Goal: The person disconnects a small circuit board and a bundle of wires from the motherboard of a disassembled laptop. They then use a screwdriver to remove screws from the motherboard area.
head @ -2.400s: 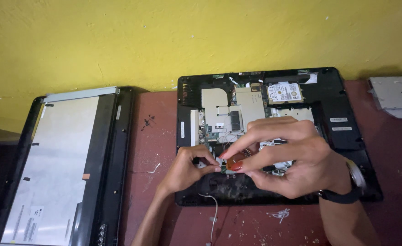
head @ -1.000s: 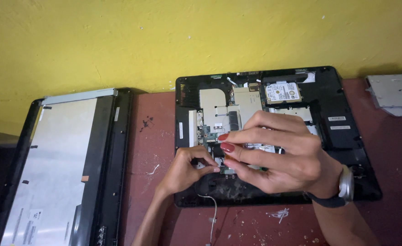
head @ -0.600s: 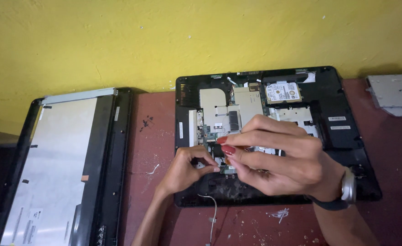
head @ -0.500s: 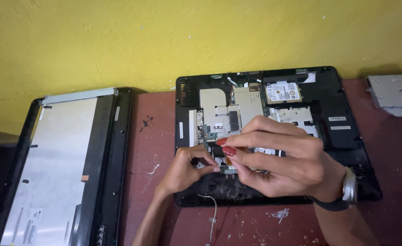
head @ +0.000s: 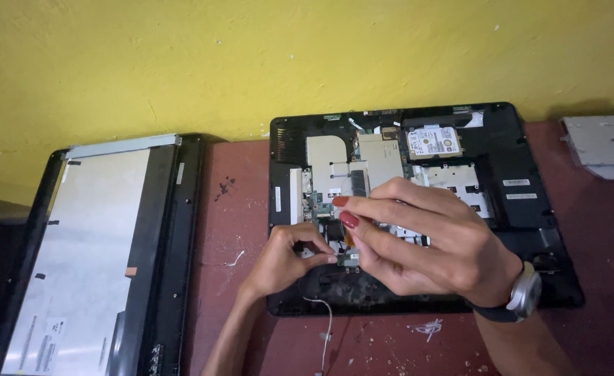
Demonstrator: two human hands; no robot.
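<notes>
We work inside opened laptop base (head: 529,209) on red table (head: 237,230). Left hand (head: 286,257) pinches small green board (head: 348,259) near base's front edge; right hand (head: 425,244), fingers pressed together, steadies it. Step, we judge: freeing board. Next calls for gentle, straight lift.

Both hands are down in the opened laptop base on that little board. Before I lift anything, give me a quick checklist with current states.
1. Left hand grips the small green board: ok, fingertips on it.
2. Right hand steadies it: ok, fingers meet the board from above.
3. Board free of cables and screws: cannot tell, fingers hide it.
4. Laptop base flat on the table: ok.
5. Loose white wire clear of the hands: ok.
6. Screen panel out of the way: ok, lying at left.
</notes>
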